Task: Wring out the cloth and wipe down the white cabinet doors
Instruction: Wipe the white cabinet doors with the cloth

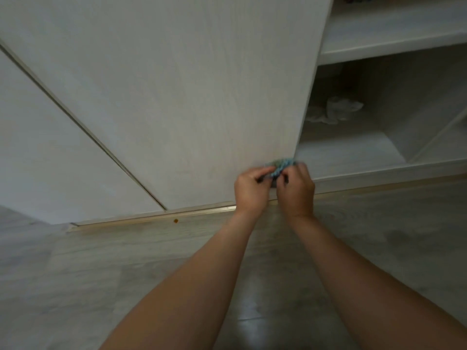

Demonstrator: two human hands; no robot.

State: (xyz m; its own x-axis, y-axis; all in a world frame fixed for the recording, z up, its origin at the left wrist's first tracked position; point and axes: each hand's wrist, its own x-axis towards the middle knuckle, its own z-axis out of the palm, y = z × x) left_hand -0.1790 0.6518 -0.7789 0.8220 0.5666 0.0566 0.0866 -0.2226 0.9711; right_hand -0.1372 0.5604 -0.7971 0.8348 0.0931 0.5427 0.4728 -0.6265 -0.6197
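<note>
Pale wood-grain floor (126, 274) meets a white cabinet door (177, 97), beside open shelves (379, 36). Both arms reach forward and down; the left hand (251, 189) and right hand (295, 192), fingers curled, pinch a small bunched blue cloth (281, 165) between them at the door's lower right corner. Soft and light, probably damp, the cloth should crumple readily; gripping opposite ends would suit wringing.

place: a home, by my guess | seen: tall white cabinet doors (177, 97) | open shelves (394, 39) beside them | pale wood-look floor (126, 274) under me
</note>
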